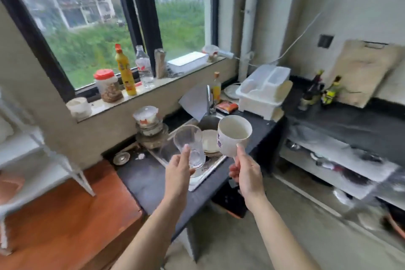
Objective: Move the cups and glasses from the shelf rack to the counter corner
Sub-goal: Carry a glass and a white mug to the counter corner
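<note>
**A:** From the head view, what do we hold?

**B:** Our left hand point(178, 166) grips a clear glass point(190, 146), thumb laid up its near wall and fingers wrapped behind. The glass is tilted, its mouth turned up towards us.

**A:** And the other side?

**B:** Our right hand point(246, 173) is clamped low on a white mug point(233, 136) with purple print, thumb pressed against its side. We cannot see a handle. It is tilted too, so we look into its pale inside.

**A:** Where are both of them?

**B:** In the air, just beside each other but apart, over the sink point(207, 121) and the front edge of the dark tabletop point(142, 177). Between them, lower down, we see stacked plates point(209, 143) in the sink.

**A:** The shelf rack?

**B:** The white shelf rack point(22, 149) stands at our far left, well apart from both hands.

**A:** And the corner?

**B:** A white dish drainer point(263, 90) sits there on the tabletop. On the windowsill point(166, 80) stand a yellow bottle point(125, 72), a water bottle point(143, 68) and a red-lidded jar point(107, 85).
</note>
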`<state>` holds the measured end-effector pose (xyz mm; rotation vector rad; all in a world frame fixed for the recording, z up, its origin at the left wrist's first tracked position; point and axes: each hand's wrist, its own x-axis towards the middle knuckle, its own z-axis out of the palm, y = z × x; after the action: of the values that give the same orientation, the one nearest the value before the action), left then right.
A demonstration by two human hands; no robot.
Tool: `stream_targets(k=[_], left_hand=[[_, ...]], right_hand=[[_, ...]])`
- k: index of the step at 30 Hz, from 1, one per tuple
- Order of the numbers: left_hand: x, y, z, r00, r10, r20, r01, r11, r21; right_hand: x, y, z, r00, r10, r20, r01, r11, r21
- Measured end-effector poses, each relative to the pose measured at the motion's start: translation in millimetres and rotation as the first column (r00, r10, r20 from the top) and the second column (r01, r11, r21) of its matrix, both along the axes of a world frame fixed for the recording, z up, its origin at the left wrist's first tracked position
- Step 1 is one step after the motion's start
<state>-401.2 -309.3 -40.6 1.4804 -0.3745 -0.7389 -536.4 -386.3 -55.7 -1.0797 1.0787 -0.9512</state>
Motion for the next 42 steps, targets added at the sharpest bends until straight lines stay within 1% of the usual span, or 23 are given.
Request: stream_targets(k=[2, 4, 7, 9, 14, 17, 20, 22, 26, 29, 31, 34, 38, 40, 42], left_hand=[[-46, -45, 2, 0.998, -0.06, 0.024, 0.06, 0.998, -0.011], [-93, -88, 3, 0.991, -0.136, -0.007, 0.136, 0.991, -0.013], [-159, -148, 9, 0.979, -0.204, -0.026, 0.203, 0.979, -0.016], [-196, -183, 12, 0.966, -0.257, -0.031, 0.257, 0.966, -0.006], [-261, -264, 15, 0.941, -0.337, 0.036, 0.337, 0.941, -0.007], [-291, -318, 5, 0.909, -0.409, 0.085, 0.41, 0.912, 0.002], [-322, -377, -13, 0.874, -0.479, 0.079, 0.479, 0.878, 0.025], [-346, -422, -20, 0.839, -0.54, 0.068, 0.539, 0.842, 0.037], [-419, -523, -28, 0.737, -0.676, 0.015, 0.675, 0.737, 0.037], [-483, -582, -16, 0.627, -0.779, -0.018, 0.779, 0.627, 0.007], [-527, -612, -4, 0.545, -0.838, -0.021, 0.839, 0.545, 0.009], [-590, -640, 8, 0.433, -0.9, -0.041, 0.901, 0.433, 0.011], [-670, -665, 7, 0.302, -0.952, -0.049, 0.953, 0.302, 0.004], [-708, -673, 2, 0.25, -0.967, -0.048, 0.968, 0.249, 0.024], [-744, -680, -7, 0.222, -0.973, -0.057, 0.974, 0.219, 0.053]], right_hand=[[-53, -37, 1, 0.998, -0.059, -0.016, 0.058, 0.998, -0.032], [-106, -76, 0, 0.994, -0.1, -0.042, 0.098, 0.994, -0.057], [-177, -128, -1, 0.984, -0.16, -0.084, 0.155, 0.986, -0.066], [-215, -159, 0, 0.973, -0.218, -0.078, 0.215, 0.975, -0.054], [-284, -228, -9, 0.945, -0.322, -0.054, 0.323, 0.946, 0.014], [-318, -271, -16, 0.916, -0.4, -0.025, 0.401, 0.915, 0.052], [-352, -310, -29, 0.878, -0.478, -0.028, 0.479, 0.874, 0.083], [-378, -339, -35, 0.852, -0.519, -0.068, 0.523, 0.848, 0.087], [-446, -407, -31, 0.755, -0.645, -0.121, 0.654, 0.754, 0.061], [-501, -442, -18, 0.664, -0.726, -0.177, 0.742, 0.67, 0.035], [-536, -454, -8, 0.584, -0.785, -0.208, 0.803, 0.595, 0.008], [-586, -457, 3, 0.456, -0.862, -0.221, 0.884, 0.468, -0.002], [-650, -454, 7, 0.31, -0.928, -0.207, 0.95, 0.311, 0.025], [-683, -454, -1, 0.249, -0.946, -0.208, 0.968, 0.248, 0.035], [-716, -460, -11, 0.213, -0.955, -0.204, 0.977, 0.207, 0.054]])
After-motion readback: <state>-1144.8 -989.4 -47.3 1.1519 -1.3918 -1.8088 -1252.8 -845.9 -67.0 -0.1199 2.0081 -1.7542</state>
